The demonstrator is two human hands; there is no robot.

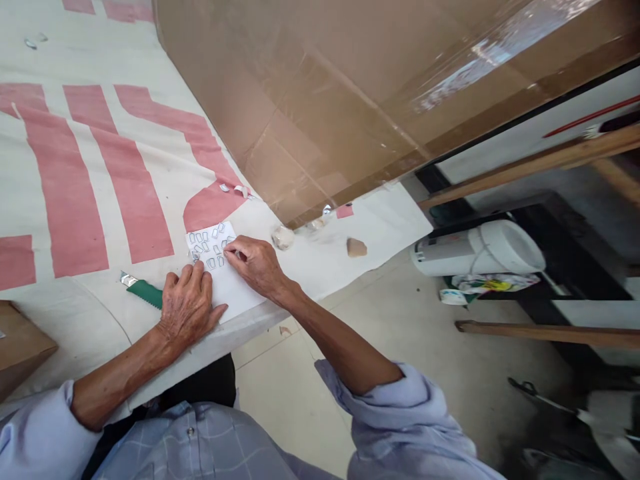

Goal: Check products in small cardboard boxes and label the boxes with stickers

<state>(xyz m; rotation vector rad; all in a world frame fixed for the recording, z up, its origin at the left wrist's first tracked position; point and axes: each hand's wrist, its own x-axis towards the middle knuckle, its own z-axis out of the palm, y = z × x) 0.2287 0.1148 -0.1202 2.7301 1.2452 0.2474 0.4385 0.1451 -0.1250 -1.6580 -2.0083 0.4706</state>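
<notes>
A white sheet of paper [240, 293] lies near the table's front edge. Its upper part bears several small four-sided shapes [201, 238] with dark outlines; whether drawn or loose pieces, I cannot tell. My left hand [186, 303] rests palm down on the sheet's left side, thumb spread and fingers slightly bent. At the shapes' right side, my right hand [255, 263] has thumb and forefinger pinched together over the paper. Whatever sits between those fingertips is too small to make out. A green utility knife [145, 292] lies beside my left hand, its blade end pointing away, partly covered by the hand.
A large taped cardboard box [310, 113] stands behind my hands on the cloth-covered table [95, 320]. Right of the paper are a crumpled whitish lump [283, 237] and a brown piece [357, 247]. A white bucket [480, 248] lies sideways beyond the table's right edge. Another box [23, 347] sits left.
</notes>
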